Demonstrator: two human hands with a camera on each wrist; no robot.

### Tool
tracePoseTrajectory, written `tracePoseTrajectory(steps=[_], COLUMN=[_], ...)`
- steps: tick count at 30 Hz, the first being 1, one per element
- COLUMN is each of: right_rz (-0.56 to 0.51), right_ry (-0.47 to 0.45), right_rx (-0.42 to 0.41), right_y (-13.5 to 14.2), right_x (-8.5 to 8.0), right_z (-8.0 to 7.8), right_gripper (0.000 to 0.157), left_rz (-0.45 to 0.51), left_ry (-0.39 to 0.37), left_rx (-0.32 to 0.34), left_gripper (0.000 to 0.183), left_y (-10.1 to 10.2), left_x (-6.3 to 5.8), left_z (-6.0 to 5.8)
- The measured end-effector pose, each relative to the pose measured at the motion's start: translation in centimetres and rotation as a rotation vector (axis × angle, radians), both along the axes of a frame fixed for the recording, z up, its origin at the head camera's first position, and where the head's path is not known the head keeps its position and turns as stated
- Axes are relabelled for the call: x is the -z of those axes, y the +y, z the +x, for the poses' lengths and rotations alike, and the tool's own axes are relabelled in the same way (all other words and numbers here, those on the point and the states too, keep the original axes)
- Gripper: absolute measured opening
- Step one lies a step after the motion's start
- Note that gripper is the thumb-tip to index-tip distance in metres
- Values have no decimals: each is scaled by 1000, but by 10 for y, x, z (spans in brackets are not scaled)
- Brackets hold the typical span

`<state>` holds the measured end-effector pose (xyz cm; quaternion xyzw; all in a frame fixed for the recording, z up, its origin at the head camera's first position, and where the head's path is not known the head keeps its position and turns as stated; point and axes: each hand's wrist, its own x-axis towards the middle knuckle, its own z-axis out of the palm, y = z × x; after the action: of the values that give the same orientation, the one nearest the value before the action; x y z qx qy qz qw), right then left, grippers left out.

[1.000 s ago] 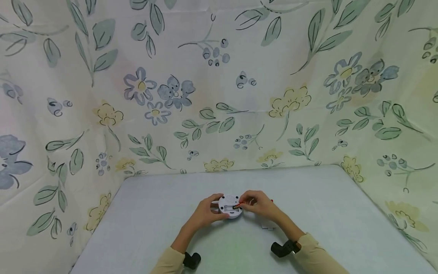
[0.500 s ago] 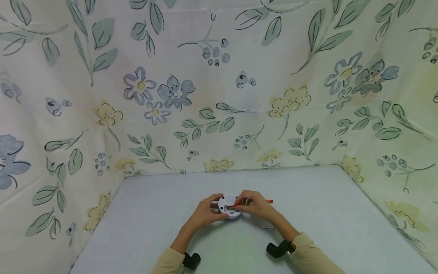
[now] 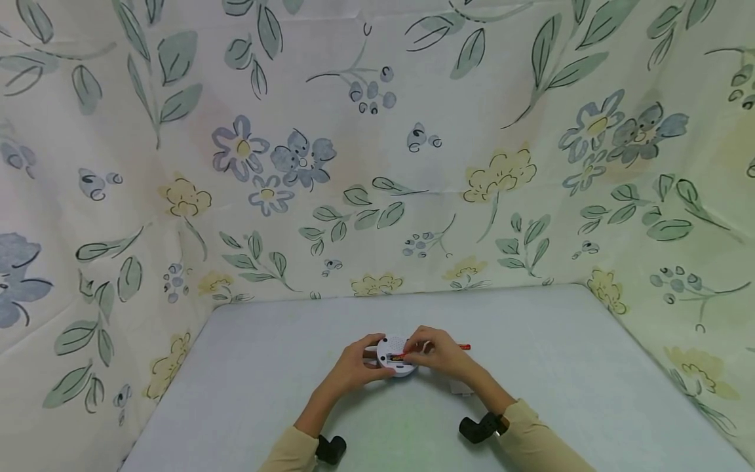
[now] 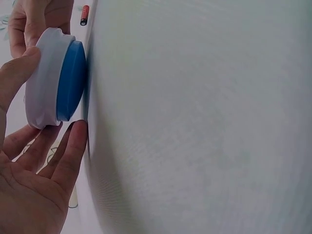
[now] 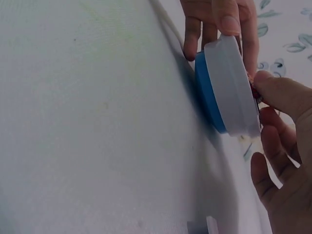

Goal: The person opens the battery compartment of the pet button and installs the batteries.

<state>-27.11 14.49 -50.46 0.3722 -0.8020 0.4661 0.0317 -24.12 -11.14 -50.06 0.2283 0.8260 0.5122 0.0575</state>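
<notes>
A round white device (image 3: 392,343) with small speaker holes and black feet faces upward in the head view. Its opposite side is a blue dome (image 4: 72,80), seen edge-on in the left wrist view. My left hand (image 3: 354,364) grips the device by its rim, thumb on the near edge and fingers at the far one. With thumb and fingertips, my right hand (image 3: 439,354) pinches a red-and-black battery (image 3: 396,358) lying at the battery slot in the device's face. The right fingers cover the battery's right end.
Beyond the right hand, another red battery (image 3: 465,347) lies on the white table (image 3: 283,341). A small white piece (image 3: 461,389) lies below the right wrist, partly hidden by the forearm. Floral cloth (image 3: 377,164) hangs behind the table and at both sides.
The right hand has moved left over the device, bringing the tilted battery down flatter along the slot. The other battery has come into fuller view. The left hand has stayed put.
</notes>
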Motion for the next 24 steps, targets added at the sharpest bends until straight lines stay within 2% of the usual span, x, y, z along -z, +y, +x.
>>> tracePoseTrajectory(steps=[5, 9, 24], right_rz=[-16, -19, -37], right_ry=[-15, -69, -187], right_rx=[35, 51, -6], right_y=[7, 9, 5], right_x=[4, 5, -3], right_z=[-2, -3, -2], right_gripper=[9, 12, 26], left_rz=[-15, -19, -19], left_ry=[-6, -8, -23], left_rx=[-2, -2, -3], left_gripper=[73, 72, 72], left_y=[0, 0, 0], left_x=[-2, -2, -2], left_z=[1, 1, 1])
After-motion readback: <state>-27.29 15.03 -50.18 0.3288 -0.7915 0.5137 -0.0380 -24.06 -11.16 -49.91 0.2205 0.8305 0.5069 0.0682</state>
